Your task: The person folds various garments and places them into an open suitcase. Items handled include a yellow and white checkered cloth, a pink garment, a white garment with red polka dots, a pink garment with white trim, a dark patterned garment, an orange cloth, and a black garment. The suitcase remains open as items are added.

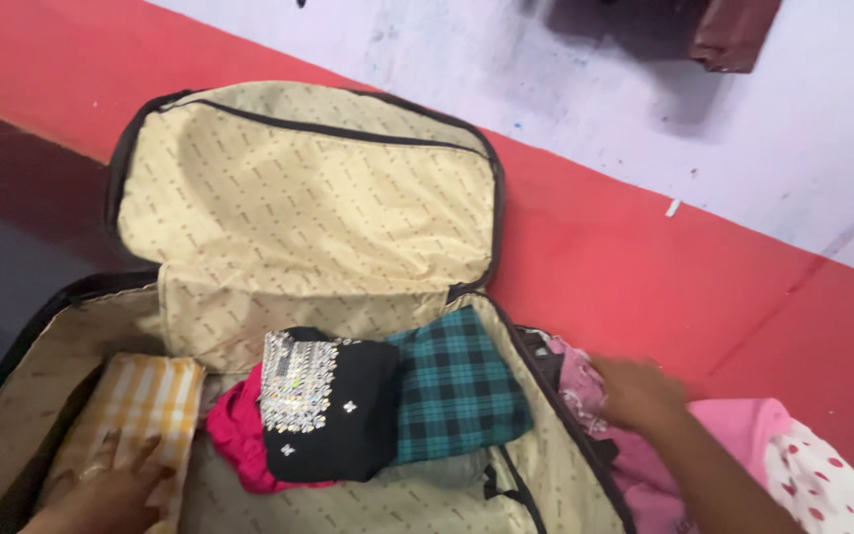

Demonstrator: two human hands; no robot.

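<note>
left hand (111, 494) on one yellow cloth (140, 405); one suitcase (308, 198) open.

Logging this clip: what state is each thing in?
Suitcase: open, lid up.
Yellow checked cloth: folded, in suitcase, under left hand.
Black embroidered garment: folded, in suitcase.
Green plaid cloth: folded, in suitcase.
Pink clothes: heaped outside, right hand on them.

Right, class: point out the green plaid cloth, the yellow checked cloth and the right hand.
green plaid cloth (459, 386), head view, middle of fold
yellow checked cloth (145, 405), head view, upper part
right hand (635, 391), head view, back
</note>
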